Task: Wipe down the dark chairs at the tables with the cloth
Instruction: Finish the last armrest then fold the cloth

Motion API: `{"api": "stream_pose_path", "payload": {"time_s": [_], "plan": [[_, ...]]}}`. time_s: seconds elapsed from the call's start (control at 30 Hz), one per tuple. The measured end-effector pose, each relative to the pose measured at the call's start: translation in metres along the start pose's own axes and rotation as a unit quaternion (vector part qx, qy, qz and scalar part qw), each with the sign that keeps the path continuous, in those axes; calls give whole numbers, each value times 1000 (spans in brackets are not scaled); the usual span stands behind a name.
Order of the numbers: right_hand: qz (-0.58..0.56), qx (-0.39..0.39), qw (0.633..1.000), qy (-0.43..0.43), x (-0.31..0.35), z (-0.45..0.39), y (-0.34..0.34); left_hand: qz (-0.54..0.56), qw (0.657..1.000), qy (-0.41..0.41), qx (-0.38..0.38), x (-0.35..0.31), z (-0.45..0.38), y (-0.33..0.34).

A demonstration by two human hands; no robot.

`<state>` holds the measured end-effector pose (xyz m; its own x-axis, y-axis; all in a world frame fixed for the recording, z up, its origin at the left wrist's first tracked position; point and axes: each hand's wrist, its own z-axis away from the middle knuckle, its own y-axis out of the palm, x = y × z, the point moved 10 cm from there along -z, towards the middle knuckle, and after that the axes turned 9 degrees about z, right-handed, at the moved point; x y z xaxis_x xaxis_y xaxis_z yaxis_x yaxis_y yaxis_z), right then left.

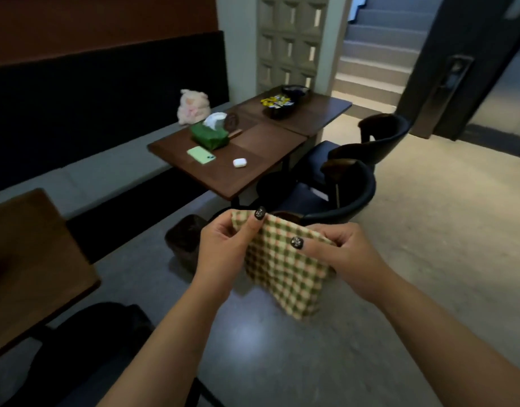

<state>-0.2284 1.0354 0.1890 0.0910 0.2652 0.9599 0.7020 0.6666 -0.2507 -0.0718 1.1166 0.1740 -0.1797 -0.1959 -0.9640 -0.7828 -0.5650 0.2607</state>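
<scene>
cloth (285,268) | top edge pinched between both hands' fingers (247,230)

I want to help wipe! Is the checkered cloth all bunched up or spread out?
Spread out. The left hand and right hand each pinch a top corner of the cloth, and it hangs flat between them.

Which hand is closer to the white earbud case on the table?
Left. The left hand is just below the earbud case, while the right hand sits farther off to its right. Both hold the checked cloth.
</scene>
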Motion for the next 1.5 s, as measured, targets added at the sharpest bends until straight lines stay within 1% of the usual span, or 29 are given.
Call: {"api": "stream_pose_path", "payload": {"time_s": [0.1,0.2,0.27,0.4,0.47,0.5,0.57,0.63,0.7,0.73,0.77,0.83,0.93,1.0,1.1,1.17,1.3,1.4,1.5], "plan": [[54,15,998,26,-28,-27,-63,-32,999,10,-15,21,-51,53],[69,46,993,80,-63,-55,-131,-64,997,18,-49,42,-106,101],[83,59,990,98,-83,-77,-182,-78,995,22,-66,52,-142,133],[53,58,986,145,-126,-134,-285,-106,988,8,-108,68,-214,188],[5,49,984,169,-145,-163,-329,-118,986,-39,-110,83,-247,212],[-27,41,982,184,-156,-180,-350,-116,984,-77,-112,94,-264,222],[-77,21,973,214,-175,-206,-381,-80,976,-159,-125,119,-285,233],[-116,6,961,250,-196,-236,-407,-40,965,-235,-112,147,-304,252],[-148,-15,949,277,-217,-268,-426,-6,957,-277,-83,170,-323,274],[-164,-28,943,290,-229,-286,-434,2,957,-278,-77,178,-334,282],[-181,-38,935,303,-241,-303,-440,5,959,-270,-83,185,-348,287],[-203,-45,920,331,-265,-338,-452,-1,965,-231,-125,193,-381,292],[-217,-42,913,342,-296,-388,-469,-4,966,-193,-171,206,-439,309],[-210,-53,918,333,-312,-421,-491,-22,970,-168,-177,212,-481,328],[-180,-94,925,321,-323,-464,-536,-65,972,-124,-188,213,-539,359],[-184,-114,928,303,-326,-489,-567,-100,974,-87,-184,209,-574,381],[-183,-122,935,278,-337,-541,-623,-156,972,-22,-176,203,-636,423],[-177,-124,941,260,-353,-582,-662,-172,970,-2,-171,211,-678,452],[-174,-122,948,238,-371,-627,-700,-182,966,16,-184,226,-716,485]]}}
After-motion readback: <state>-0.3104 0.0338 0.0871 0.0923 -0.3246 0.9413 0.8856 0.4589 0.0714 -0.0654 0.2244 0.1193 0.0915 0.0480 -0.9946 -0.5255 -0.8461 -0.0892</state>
